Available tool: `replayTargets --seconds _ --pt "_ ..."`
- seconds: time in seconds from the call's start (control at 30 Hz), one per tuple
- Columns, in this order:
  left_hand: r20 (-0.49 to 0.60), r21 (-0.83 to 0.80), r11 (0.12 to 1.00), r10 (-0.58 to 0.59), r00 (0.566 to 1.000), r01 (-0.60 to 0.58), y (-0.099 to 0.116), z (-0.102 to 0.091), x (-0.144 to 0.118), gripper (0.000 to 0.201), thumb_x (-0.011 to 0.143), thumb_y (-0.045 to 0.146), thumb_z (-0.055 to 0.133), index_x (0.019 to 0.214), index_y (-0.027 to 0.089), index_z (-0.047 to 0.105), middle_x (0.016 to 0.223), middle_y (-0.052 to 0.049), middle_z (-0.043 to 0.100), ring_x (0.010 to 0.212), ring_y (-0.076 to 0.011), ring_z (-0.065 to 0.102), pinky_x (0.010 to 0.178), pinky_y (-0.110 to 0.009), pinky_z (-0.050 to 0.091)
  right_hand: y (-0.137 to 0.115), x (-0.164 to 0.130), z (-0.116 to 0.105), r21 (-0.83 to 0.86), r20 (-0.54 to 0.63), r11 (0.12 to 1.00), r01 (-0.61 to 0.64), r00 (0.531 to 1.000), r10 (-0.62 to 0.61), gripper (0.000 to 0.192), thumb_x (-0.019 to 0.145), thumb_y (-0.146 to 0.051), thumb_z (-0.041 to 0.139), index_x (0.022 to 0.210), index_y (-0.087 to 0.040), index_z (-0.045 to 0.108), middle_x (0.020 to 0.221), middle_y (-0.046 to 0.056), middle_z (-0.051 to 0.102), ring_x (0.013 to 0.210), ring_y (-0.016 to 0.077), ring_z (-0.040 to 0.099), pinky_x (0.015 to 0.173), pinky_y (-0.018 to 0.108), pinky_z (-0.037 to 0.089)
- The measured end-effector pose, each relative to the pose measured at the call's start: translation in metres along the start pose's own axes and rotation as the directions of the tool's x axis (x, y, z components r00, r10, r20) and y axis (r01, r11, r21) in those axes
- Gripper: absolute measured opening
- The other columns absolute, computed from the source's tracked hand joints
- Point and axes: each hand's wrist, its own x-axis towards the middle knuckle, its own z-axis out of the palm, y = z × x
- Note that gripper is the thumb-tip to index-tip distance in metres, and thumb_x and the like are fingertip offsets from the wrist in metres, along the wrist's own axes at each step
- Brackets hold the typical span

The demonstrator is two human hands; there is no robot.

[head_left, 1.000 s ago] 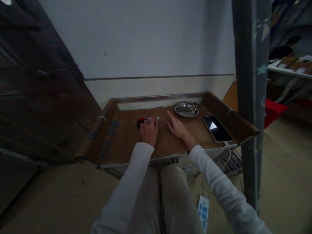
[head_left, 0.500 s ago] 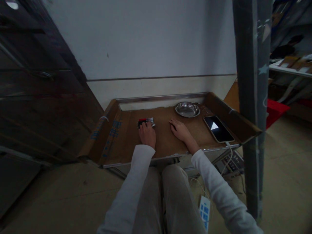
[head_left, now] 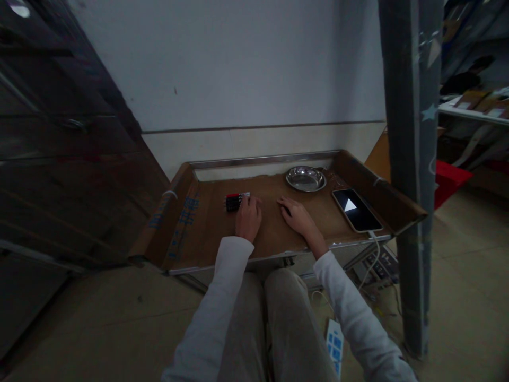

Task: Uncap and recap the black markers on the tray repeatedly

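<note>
The person sits before a low table that is covered with brown cardboard, with raised cardboard flaps at the left and right sides. Both arms wear long pale sleeves, and both hands lie on the cardboard near the middle of the table.

The left hand rests palm down with the fingers a little curled and close together. Its fingertips are at the right end of a small bundle of pens, which lies flat on the cardboard, with dark bodies and red parts at the far side. The fingertips seem to touch the bundle, but the hand does not close around it; in the dim light I cannot tell this contact with certainty.

The right hand also lies palm down, fingers loosely bent and pointing to the left, and it holds nothing. It is well apart from the pens and near the left hand.

Behind the right hand, at the far edge of the table, stands a shallow metal dish. To the right of it a phone lies flat with its screen lit, and a white cable goes from it over the front edge of the table
</note>
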Motion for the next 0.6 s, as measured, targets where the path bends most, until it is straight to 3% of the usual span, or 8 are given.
replayTargets --seconds 0.1,0.2,0.6 --pt "0.163 -0.107 0.980 0.183 0.969 -0.167 0.0034 -0.0017 -0.0008 0.018 0.086 0.011 0.042 0.094 0.019 0.057 0.101 -0.006 0.054 0.090 -0.0165 0.058 0.086 -0.029 0.046 -0.0005 -0.0006 0.0001 0.001 0.008 1.000 0.000 1.000 0.000 0.037 0.089 -0.018 0.040 0.122 -0.014 0.057 0.130 0.011 0.055 0.124 0.0196 0.048 0.107 0.037 0.036" --pt "0.248 -0.184 0.954 0.278 0.928 -0.237 0.0036 -0.0009 -0.0018 0.017 0.086 0.011 0.043 0.089 0.020 0.057 0.097 -0.004 0.055 0.090 -0.0156 0.057 0.087 -0.029 0.045 -0.0003 -0.0006 0.0006 0.013 0.007 1.000 -0.001 1.000 0.001 0.036 0.089 -0.017 0.041 0.121 -0.014 0.057 0.129 0.011 0.056 0.122 0.0199 0.050 0.107 0.038 0.036" --pt "0.278 -0.282 0.947 0.236 0.931 -0.155 0.0003 0.0009 -0.0007 0.016 0.086 0.012 0.042 0.087 0.019 0.056 0.096 -0.003 0.054 0.092 -0.0160 0.056 0.089 -0.031 0.044 0.0022 -0.0007 0.0009 0.082 -0.017 0.997 0.004 1.000 -0.003 0.035 0.087 -0.017 0.042 0.119 -0.017 0.059 0.126 0.011 0.058 0.120 0.0212 0.052 0.105 0.040 0.038"
